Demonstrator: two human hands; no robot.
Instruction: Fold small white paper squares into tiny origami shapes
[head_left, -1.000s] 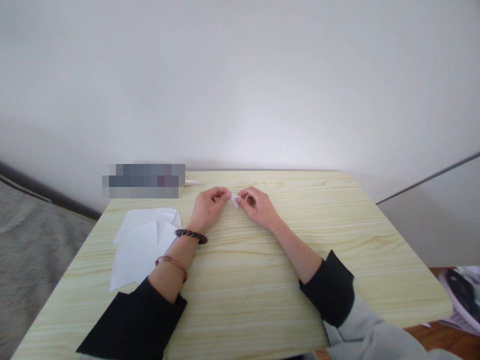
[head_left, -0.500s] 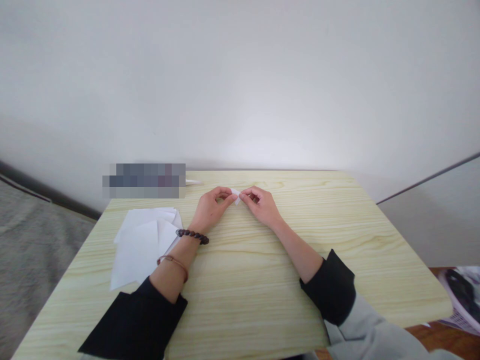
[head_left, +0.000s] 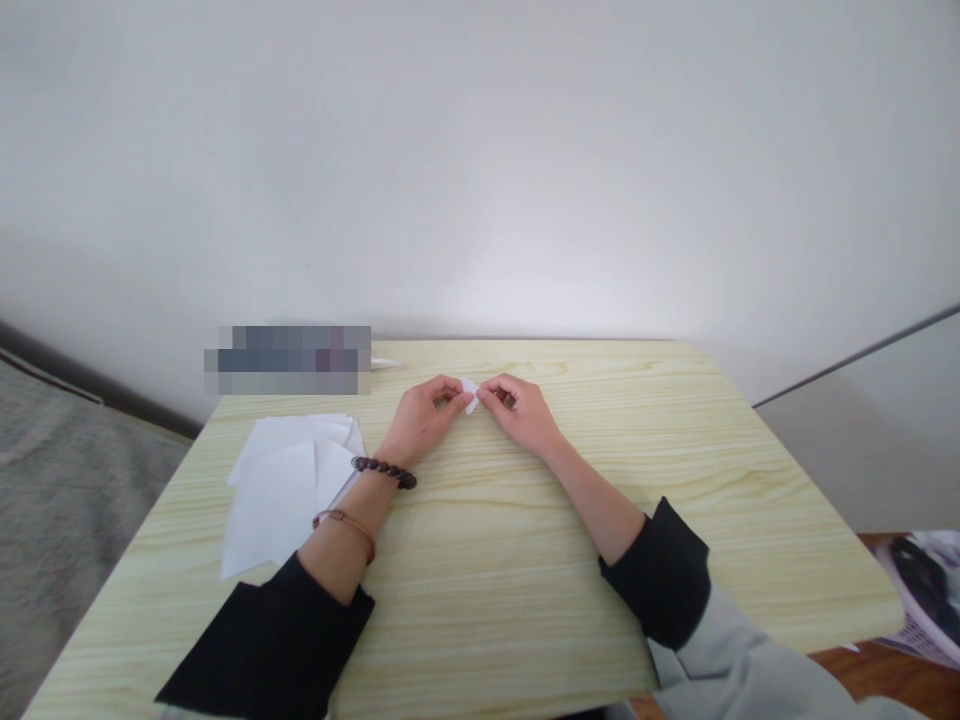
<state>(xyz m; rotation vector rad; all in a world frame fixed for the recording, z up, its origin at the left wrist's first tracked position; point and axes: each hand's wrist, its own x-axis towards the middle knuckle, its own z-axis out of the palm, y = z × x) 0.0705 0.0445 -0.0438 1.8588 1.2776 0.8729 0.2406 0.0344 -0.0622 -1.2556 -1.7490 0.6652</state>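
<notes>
A small piece of white paper [head_left: 470,396] is held above the far half of the table between my two hands. My left hand [head_left: 427,412] pinches its left side between thumb and forefinger. Thumb and fingertips of my right hand [head_left: 517,405] close on its right corner. The paper looks folded into a narrow, pointed shape, though the fingers cover part of it. Left of my left wrist lies a loose pile of white paper sheets [head_left: 274,490], partly behind the forearm.
The wood-grain table [head_left: 495,600] meets a pale wall [head_left: 525,180] at its far edge. A blurred-out object [head_left: 289,362] stands at the back left, with a thin white item [head_left: 388,363] beside it. A pink basket [head_left: 919,635] holding dark and white things is at the lower right.
The small paper has tilted slightly between my fingertips, and a little more of it shows. My right fingers have shifted a touch; both arms stay nearly in place.
</notes>
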